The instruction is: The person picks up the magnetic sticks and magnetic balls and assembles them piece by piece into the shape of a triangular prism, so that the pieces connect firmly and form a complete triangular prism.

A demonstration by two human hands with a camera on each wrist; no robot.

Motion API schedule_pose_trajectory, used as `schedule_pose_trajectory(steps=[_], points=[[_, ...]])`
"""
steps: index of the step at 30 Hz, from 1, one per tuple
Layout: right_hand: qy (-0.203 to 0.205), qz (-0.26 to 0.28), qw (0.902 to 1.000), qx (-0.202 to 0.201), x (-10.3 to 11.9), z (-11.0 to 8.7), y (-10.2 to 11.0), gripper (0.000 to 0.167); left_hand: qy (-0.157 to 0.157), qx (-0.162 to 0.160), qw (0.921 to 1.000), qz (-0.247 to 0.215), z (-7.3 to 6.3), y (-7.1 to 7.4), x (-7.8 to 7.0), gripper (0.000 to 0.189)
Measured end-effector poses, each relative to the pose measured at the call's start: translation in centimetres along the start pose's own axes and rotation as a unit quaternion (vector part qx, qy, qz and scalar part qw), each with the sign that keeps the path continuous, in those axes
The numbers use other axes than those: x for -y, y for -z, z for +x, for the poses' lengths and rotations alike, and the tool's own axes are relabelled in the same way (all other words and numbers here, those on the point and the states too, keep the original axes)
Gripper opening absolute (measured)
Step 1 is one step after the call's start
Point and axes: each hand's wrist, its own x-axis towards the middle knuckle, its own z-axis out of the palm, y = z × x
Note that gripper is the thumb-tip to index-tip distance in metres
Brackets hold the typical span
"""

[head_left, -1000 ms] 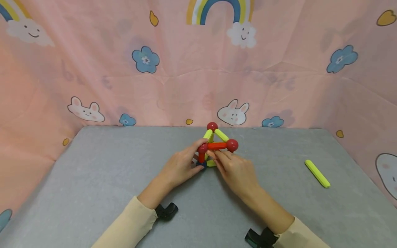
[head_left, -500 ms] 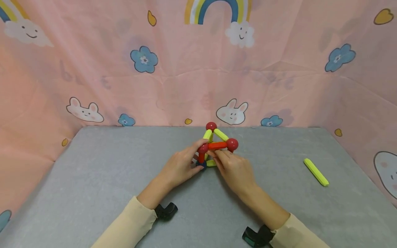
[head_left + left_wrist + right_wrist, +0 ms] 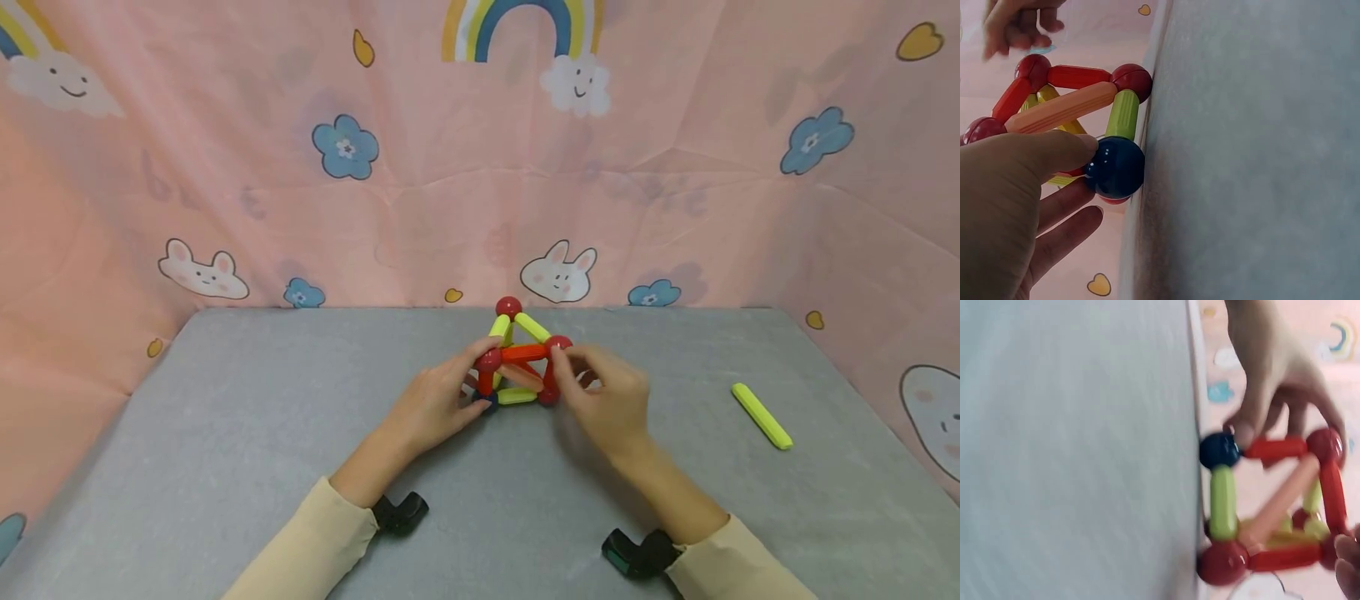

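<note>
A frame of magnetic sticks and balls stands on the table, with a red ball (image 3: 508, 308) at its back top. My left hand (image 3: 431, 404) grips its left side, thumb against the dark blue ball (image 3: 1116, 167) and index finger at the upper red ball (image 3: 489, 360). A salmon-orange stick (image 3: 1063, 109) slants across the front face, between that ball and the lower right red ball (image 3: 549, 395). My right hand (image 3: 611, 400) is at the upper right red ball (image 3: 1034, 72), fingers loosely bent; the left wrist view shows a gap between fingertips and ball.
A loose yellow-green stick (image 3: 762, 417) lies on the grey table (image 3: 225, 433) to the right. Pink printed cloth (image 3: 420, 217) hangs behind and along the sides. A black wrist device (image 3: 639, 554) sits at each sleeve.
My right hand has moved away from the front face to the right, uncovering the slanting orange stick and lower right ball. My left hand keeps its grip, and the frame stays in place.
</note>
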Motion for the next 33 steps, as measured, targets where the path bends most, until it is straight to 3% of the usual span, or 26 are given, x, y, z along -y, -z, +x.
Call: schedule_pose_trajectory(steps=[2,4,6,8,10,11,14,20,26,30,33], points=[[-0.078,0.019,0.9968,0.003,-0.7,0.4,0.8,0.014,0.006,0.002,1.0,-0.003,0.0,0.0,0.0,0.086],[-0.151,0.019,0.9863,0.063,-1.6,0.8,1.6,0.012,0.022,0.006,0.9996,-0.014,0.0,-0.1,0.1,0.089],[-0.215,0.013,0.9604,0.177,-2.3,1.0,2.4,0.013,0.038,0.01,0.9988,-0.029,0.0,-0.2,0.2,0.091],[-0.246,0.015,0.9262,0.286,-2.8,1.0,2.8,0.021,0.052,0.012,0.9975,-0.045,0.0,-0.2,0.3,0.092],[-0.259,0.026,0.8984,0.354,-3.1,0.8,2.7,0.031,0.058,0.013,0.9964,-0.06,0.0,-0.3,0.4,0.09],[-0.269,0.036,0.8892,0.369,-3.0,0.6,2.5,0.034,0.056,0.011,0.9963,-0.065,-0.1,-0.3,0.4,0.089],[-0.272,0.051,0.891,0.36,-2.8,0.0,1.5,0.037,0.058,0.011,0.9954,-0.076,0.0,-0.3,0.4,0.087],[-0.248,0.043,0.9238,0.288,-2.6,-1.1,0.3,0.033,0.069,0.018,0.9927,-0.097,0.1,-0.2,-0.3,0.085],[-0.269,0.027,0.9402,0.207,-3.5,-1.5,0.1,0.032,0.066,0.082,0.9854,-0.134,0.3,-0.1,-2.0,0.091],[-0.28,0.049,0.9367,0.205,-4.0,-1.6,0.3,0.034,0.07,0.113,0.9818,-0.136,0.3,-0.1,-3.0,0.096],[-0.297,0.095,0.9205,0.236,-4.2,-1.3,0.6,0.043,0.076,0.128,0.9801,-0.131,0.2,-0.2,-3.4,0.098]])
